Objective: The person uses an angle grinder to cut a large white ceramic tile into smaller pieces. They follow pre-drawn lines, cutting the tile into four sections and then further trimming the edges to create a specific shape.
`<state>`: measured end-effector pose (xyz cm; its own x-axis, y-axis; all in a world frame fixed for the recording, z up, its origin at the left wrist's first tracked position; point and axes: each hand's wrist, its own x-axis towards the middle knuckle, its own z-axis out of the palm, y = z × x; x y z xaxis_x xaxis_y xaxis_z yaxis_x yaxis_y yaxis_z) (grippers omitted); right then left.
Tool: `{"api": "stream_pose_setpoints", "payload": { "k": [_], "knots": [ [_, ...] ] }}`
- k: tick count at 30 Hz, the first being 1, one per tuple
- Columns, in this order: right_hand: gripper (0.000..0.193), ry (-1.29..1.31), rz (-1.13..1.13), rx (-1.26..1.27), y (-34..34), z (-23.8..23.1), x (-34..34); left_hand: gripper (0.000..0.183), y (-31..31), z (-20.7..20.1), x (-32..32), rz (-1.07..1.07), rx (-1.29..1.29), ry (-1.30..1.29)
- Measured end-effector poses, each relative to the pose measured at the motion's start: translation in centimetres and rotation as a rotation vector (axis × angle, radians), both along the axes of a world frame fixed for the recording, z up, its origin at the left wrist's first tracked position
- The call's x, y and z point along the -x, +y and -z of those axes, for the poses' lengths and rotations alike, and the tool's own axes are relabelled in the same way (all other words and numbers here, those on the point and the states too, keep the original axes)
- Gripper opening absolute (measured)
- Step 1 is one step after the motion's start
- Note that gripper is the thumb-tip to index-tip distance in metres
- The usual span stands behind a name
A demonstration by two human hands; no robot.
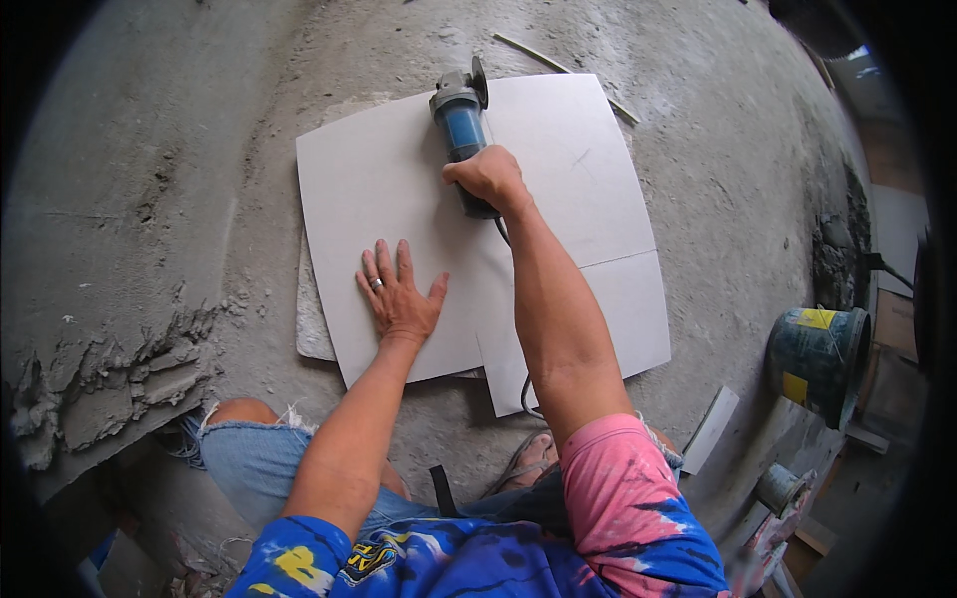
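1. The right hand [488,177] has its grip wrapped around the blue angle grinder [464,125], above the white panel's [379,189] far half; a loose hold could let it kick.
2. The left hand [402,304] presses flat on the panel, its grip spread and holding nothing; a slipping disc [479,85] might reach it.
3. The black cable [502,231] trails nearby and could snag.
4. Uneven support on the rough floor [698,149] might crack the panel.

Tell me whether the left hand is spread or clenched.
Spread: the left hand lies palm-down on the white slab, fingers extended, thumb apart.
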<state>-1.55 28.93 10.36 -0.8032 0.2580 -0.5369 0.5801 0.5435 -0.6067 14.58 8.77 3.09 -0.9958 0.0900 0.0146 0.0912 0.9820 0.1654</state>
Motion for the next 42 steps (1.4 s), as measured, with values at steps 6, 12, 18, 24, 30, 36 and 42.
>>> {"api": "stream_pose_setpoints", "payload": {
  "k": [6, 12, 18, 24, 30, 36, 42],
  "knots": [
    [0.055, -0.021, 0.012, 0.0, 0.0, 0.1, -0.4, 0.089, 0.0, 0.1, 0.0, 0.001, -0.001, -0.011],
    [0.055, -0.026, 0.003, 0.006, 0.0, 0.1, -0.3, 0.089, -0.1, 0.1, 0.0, -0.002, 0.008, -0.023],
    [0.054, -0.012, -0.007, -0.01, 0.0, 0.2, -0.3, 0.089, 0.0, -0.2, 0.0, -0.006, 0.006, -0.04],
    [0.055, -0.005, -0.013, -0.024, 0.1, 0.4, -0.3, 0.089, 0.0, -0.1, 0.0, -0.005, 0.0, -0.031],
    [0.055, -0.005, -0.019, -0.017, -0.1, 0.3, -0.5, 0.089, -0.1, -0.1, 0.0, -0.008, 0.0, -0.02],
    [0.054, -0.006, -0.025, -0.02, 0.0, 0.3, -1.0, 0.089, 0.1, -0.1, 0.1, -0.01, 0.002, -0.015],
    [0.052, -0.006, -0.008, -0.018, -0.1, -0.2, -1.6, 0.089, -0.1, 0.0, 0.1, -0.009, -0.003, -0.008]
  ]
}}
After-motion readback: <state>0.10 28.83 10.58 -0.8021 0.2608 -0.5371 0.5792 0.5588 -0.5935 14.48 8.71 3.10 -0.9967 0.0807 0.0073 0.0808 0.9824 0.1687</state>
